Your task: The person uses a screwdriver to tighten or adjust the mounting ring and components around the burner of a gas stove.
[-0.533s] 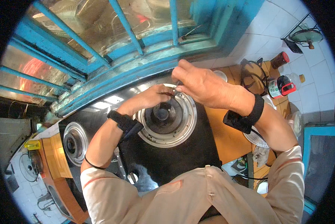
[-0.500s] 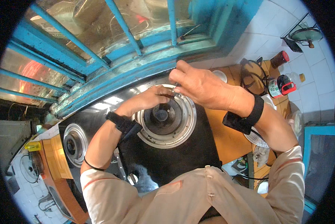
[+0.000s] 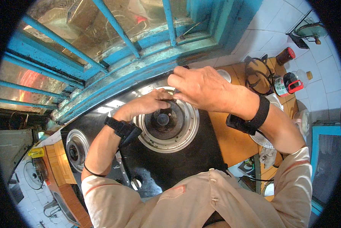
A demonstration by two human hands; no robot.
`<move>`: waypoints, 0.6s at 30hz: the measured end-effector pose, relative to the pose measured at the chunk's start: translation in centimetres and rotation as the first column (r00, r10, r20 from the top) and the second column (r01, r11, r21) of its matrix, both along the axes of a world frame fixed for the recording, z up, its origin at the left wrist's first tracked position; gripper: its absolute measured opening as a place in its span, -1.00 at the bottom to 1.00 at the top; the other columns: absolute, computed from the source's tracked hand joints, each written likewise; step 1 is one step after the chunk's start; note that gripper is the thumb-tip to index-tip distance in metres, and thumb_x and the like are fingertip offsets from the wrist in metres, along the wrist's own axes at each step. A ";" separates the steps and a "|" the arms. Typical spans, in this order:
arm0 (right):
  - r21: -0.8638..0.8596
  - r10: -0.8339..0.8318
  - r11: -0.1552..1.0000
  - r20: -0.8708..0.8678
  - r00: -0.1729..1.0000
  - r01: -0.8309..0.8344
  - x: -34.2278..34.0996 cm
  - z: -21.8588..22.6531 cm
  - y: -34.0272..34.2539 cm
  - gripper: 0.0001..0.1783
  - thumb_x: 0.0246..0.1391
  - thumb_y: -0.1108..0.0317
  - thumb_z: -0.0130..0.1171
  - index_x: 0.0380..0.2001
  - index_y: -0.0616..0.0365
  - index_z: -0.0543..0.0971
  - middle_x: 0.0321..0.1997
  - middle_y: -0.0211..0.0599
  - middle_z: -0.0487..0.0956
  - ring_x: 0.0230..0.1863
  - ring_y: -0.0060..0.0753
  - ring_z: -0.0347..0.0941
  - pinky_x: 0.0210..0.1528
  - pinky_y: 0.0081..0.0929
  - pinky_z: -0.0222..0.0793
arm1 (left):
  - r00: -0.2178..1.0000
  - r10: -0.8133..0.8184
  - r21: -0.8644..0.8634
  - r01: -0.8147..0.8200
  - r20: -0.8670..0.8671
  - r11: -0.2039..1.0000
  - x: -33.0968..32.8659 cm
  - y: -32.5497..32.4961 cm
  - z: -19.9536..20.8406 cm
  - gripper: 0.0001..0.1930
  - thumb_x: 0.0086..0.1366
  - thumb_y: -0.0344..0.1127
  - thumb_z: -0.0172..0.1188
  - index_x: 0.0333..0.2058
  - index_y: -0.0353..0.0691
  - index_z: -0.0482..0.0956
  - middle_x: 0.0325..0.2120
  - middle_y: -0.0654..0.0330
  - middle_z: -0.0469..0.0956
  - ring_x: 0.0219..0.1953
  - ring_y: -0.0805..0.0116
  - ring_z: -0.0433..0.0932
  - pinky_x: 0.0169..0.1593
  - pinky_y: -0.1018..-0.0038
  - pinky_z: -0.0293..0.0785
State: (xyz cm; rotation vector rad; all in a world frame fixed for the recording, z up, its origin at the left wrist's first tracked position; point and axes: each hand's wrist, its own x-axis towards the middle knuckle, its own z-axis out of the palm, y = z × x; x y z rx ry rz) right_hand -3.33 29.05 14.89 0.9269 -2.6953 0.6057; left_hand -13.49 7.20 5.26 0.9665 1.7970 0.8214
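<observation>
A black gas stove lies in front of me, its right burner bare, with a silver ring around a dark centre. My left hand reaches over the far left of that ring, fingers bent inward. My right hand is above the ring's far right side, its fingers closed in a pinch. Fingertips of both hands nearly meet over the far rim. A bit of something dark shows at the top of my right fist; what either hand grips is mostly hidden by the fingers.
A second burner sits at the left, and a white knob at the stove's front. On the wooden counter at right stand a black pot stand, a dark bottle with red handle and a red-lidded jar. Blue window bars rise behind.
My right hand has tilted slightly and shifted a little left, with more of the dark thing showing above it. My left hand stays at the ring. The view has shifted slightly.
</observation>
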 end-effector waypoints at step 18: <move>-0.184 -0.235 0.955 0.019 0.972 0.234 3.1 -1.1 2.7 -0.72 0.14 0.34 0.30 -0.23 0.20 0.40 -0.29 -0.06 0.45 -0.29 0.16 0.51 -0.33 -0.05 0.45 | 0.995 0.099 0.111 -0.100 0.019 0.989 0.7 -1.0 0.6 -0.54 0.28 -0.37 0.26 0.17 -0.27 0.53 0.05 0.06 0.57 0.16 0.20 0.49 0.30 0.34 0.33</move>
